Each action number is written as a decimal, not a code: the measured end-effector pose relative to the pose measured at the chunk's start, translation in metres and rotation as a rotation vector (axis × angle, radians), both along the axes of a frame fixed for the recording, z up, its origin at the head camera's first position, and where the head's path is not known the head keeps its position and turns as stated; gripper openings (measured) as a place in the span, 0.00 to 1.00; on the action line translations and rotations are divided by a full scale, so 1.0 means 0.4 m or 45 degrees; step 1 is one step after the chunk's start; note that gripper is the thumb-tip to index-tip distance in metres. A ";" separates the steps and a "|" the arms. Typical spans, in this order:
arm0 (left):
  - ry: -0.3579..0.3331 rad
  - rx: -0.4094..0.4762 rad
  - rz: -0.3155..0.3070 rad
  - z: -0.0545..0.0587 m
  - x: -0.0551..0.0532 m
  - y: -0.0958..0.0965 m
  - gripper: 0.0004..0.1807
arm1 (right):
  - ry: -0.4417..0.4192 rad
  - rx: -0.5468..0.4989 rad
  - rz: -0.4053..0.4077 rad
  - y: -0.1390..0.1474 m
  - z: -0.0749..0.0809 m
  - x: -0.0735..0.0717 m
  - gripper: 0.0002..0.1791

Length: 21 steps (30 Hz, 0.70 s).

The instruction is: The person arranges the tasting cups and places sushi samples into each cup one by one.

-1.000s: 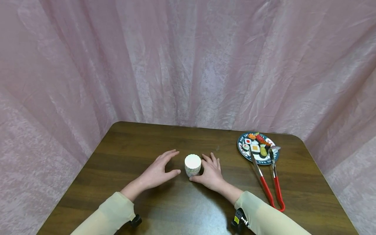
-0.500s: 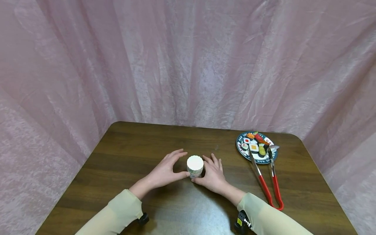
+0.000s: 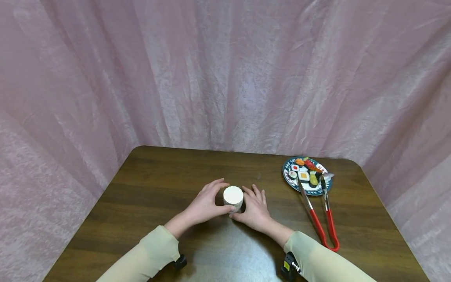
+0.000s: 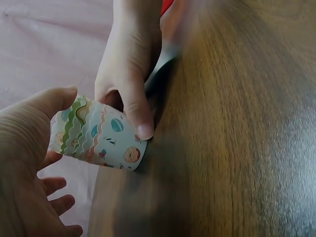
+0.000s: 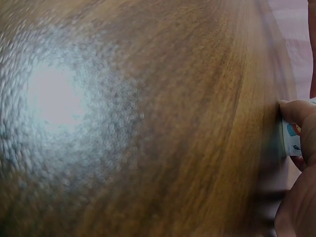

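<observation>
A stack of nested paper baking cups (image 3: pixel 233 196), with scalloped rims and a printed dessert pattern, stands upright on the table (image 3: pixel 169 176). My right hand (image 3: pixel 256 212) holds it low, the thumb near the base in front and fingers behind. From the left, my left hand (image 3: pixel 206 205) curves round the upper part, its thumb in front and index finger behind. In the left wrist view, that hand's thumb (image 4: pixel 57 98) lies right at the rims of the paper cups (image 4: pixel 101 133), while its other fingers are spread beyond. The right wrist view catches only part of the right hand (image 5: pixel 301 163) and the lowest paper cup (image 5: pixel 291 138).
At the back right lies a round blue-rimmed plate (image 3: pixel 287 181) bearing several sushi pieces. Tongs (image 3: pixel 332 227) with red handles rest with their tips over the plate and their handles toward the front. A pink curtain (image 3: pixel 225 78) hangs round the table.
My left hand has moved right to the paper cups, its thumb and index finger coming round them. The right hand has stayed at the stack, which has shifted only slightly.
</observation>
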State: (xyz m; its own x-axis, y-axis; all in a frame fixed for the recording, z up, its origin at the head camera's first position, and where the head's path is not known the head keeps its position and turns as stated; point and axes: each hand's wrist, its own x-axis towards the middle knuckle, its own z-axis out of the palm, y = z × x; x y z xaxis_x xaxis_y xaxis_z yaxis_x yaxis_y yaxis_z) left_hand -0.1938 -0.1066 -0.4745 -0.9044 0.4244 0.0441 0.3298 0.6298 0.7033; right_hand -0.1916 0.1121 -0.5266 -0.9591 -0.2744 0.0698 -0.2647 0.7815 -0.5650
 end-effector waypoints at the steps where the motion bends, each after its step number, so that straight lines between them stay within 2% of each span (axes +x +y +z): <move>1: -0.002 -0.002 0.003 0.000 0.000 0.003 0.45 | -0.007 0.004 0.000 0.000 0.000 0.000 0.43; 14: -0.008 0.003 0.058 -0.007 0.000 0.017 0.38 | -0.019 -0.018 -0.003 -0.002 -0.001 -0.001 0.43; 21: 0.011 0.015 0.048 -0.006 -0.001 0.019 0.38 | -0.022 -0.021 -0.003 0.000 0.001 -0.002 0.44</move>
